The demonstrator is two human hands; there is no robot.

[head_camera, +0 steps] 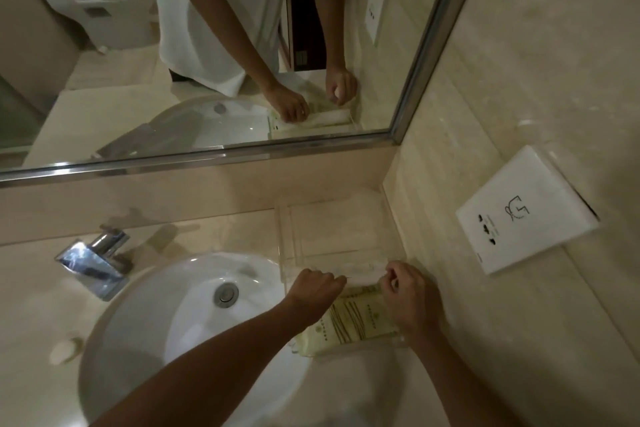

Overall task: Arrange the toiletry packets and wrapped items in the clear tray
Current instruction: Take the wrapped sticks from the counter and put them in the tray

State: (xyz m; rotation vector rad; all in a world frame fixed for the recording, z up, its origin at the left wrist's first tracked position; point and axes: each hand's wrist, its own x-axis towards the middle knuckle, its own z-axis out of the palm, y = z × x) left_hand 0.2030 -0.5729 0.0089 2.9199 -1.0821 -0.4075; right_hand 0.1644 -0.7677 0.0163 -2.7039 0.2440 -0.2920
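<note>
Seen from above, at a beige stone bathroom counter in the corner where a mirrored wall meets a side wall. Clear tray set on the counter in that corner, just right of a white oval sink, its far end bare and see-through. Long, thin white wrapped item lying across the middle of the tray, held at both ends. Left hand reaching over the sink's rim with fingers curled, pinching the item's left end. Right hand at the tray's right side, fingers curled, pinching the right end. Pale yellow-green toiletry packets with thin line patterns and small print lying flat in the near part of the tray, between the two wrists and just below the wrapped item; exact count hard to tell. Chrome faucet at the sink's far left, round metal drain in the basin. White socket plate on the right wall, well apart from the tray. Mirror above the counter, reflecting both hands on the tray, a white short-sleeved top, and a white toilet behind.
</note>
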